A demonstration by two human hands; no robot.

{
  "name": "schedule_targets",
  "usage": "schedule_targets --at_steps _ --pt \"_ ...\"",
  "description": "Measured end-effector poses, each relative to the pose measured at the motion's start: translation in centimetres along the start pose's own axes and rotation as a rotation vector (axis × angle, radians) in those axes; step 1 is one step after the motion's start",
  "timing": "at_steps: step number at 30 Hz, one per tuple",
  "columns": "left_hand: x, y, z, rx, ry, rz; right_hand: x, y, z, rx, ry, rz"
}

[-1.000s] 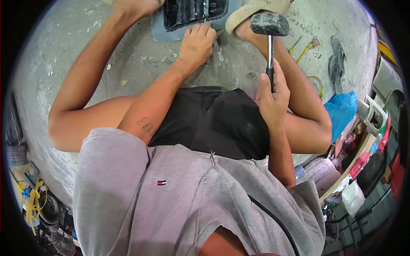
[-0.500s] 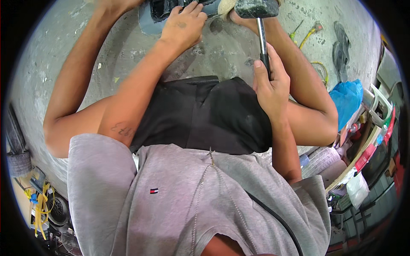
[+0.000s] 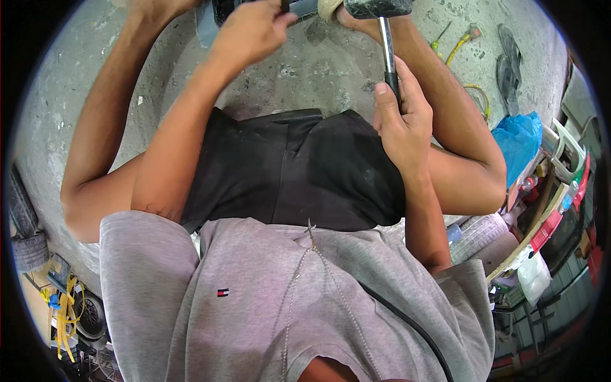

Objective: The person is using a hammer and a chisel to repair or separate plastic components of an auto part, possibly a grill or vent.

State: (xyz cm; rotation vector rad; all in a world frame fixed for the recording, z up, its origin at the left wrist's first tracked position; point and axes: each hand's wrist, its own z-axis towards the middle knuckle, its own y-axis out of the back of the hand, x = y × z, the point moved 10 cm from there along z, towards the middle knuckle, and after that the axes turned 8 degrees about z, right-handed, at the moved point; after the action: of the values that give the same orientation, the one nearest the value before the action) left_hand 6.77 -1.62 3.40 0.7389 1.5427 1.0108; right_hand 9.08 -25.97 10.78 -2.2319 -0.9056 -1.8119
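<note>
My right hand (image 3: 406,121) is closed around the black grip of a mallet (image 3: 387,41). Its bright metal shaft points away from me, and its dark, worn head is cut by the top edge. My left hand (image 3: 251,38) is curled over a black plastic part (image 3: 305,7) with a grey border, lying on the floor between my feet. A small dark piece sticks up by my left thumb and fingers; its kind is hidden. Most of the part lies outside the view or under my hand.
Beyond my right leg lie a screwdriver (image 3: 438,43), a yellow cord (image 3: 459,51) and dark flip-flops (image 3: 508,70). A blue plastic bag (image 3: 517,143) and a tyre (image 3: 474,239) are at the right. Yellow straps (image 3: 62,321) and a wheel (image 3: 90,315) stand at the lower left.
My left hand has moved left and toward the top edge, changing from fingers laid over the part to a curled grip. My right hand keeps hold of the mallet almost unmoved.
</note>
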Motion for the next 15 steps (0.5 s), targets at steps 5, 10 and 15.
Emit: schedule_targets --at_steps 5,10,15 --pt "5.3 1.5 1.4 0.007 0.295 -0.340 0.0 -0.2 0.1 -0.008 -0.036 0.042" --pt "7.8 0.4 0.7 -0.055 0.362 -0.675 0.0 -0.4 0.1 0.000 -0.040 0.033" --pt "7.8 -0.4 0.9 -0.021 0.333 -0.581 0.0 -0.5 0.3 0.008 -0.047 0.029"
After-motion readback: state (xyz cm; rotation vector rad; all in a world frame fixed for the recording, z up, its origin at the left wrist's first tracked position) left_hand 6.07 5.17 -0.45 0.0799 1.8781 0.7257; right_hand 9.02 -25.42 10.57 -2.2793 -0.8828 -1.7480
